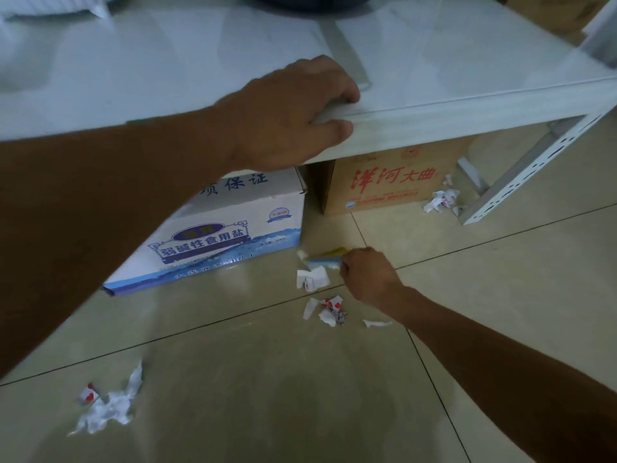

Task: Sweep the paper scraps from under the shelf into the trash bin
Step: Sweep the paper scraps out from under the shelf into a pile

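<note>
My left hand (pixel 293 108) grips the front edge of the white metal shelf (pixel 434 111), thumb under the lip. Low on the tiled floor, my right hand (pixel 367 275) is shut on a small flat tool with a yellow and blue end (pixel 325 257). White and red paper scraps (pixel 312 279) lie just beside that tool. More scraps (pixel 329 310) sit a little nearer to me. A third heap of scraps (pixel 107 404) lies at the lower left, and another (pixel 440 200) rests under the shelf by its right leg. No trash bin is in view.
Under the shelf stand a white and blue cardboard box (pixel 213 242) and a brown cardboard box with red characters (pixel 394 185). The perforated shelf leg (pixel 521 185) slants down at the right. Beige floor tiles (pixel 300 396) spread toward me.
</note>
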{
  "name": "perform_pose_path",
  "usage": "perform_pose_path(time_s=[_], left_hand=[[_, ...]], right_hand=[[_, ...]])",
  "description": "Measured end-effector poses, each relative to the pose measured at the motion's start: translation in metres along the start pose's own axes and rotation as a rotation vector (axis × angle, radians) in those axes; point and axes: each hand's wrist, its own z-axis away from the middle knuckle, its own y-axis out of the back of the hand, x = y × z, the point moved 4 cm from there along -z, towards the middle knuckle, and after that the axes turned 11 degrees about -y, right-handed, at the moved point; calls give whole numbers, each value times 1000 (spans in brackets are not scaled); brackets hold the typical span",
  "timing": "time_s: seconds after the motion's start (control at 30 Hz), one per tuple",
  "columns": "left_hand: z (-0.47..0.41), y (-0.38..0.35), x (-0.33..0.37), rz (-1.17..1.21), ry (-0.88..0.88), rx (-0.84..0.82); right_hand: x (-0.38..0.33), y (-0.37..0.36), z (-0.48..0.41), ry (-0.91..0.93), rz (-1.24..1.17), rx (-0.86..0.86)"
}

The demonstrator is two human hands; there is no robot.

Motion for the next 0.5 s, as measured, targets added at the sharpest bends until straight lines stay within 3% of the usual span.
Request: perform_pose_path(time_s=[0.1, 0.23, 0.3, 0.4, 0.5], left_hand=[[2, 4, -2, -15, -9, 0], [2, 8, -1, -5, -22, 1], [2, 9, -1, -25, -24, 4], [4, 6, -1, -58, -33, -12], [5, 4, 3, -114, -46, -32]], right_hand=[[6, 17, 43, 89, 23, -49], [35, 45, 52, -121, 61, 76], [39, 39, 61, -204, 93, 13], [19, 16, 90, -130, 96, -107], [5, 9, 113, 12, 33, -46]])
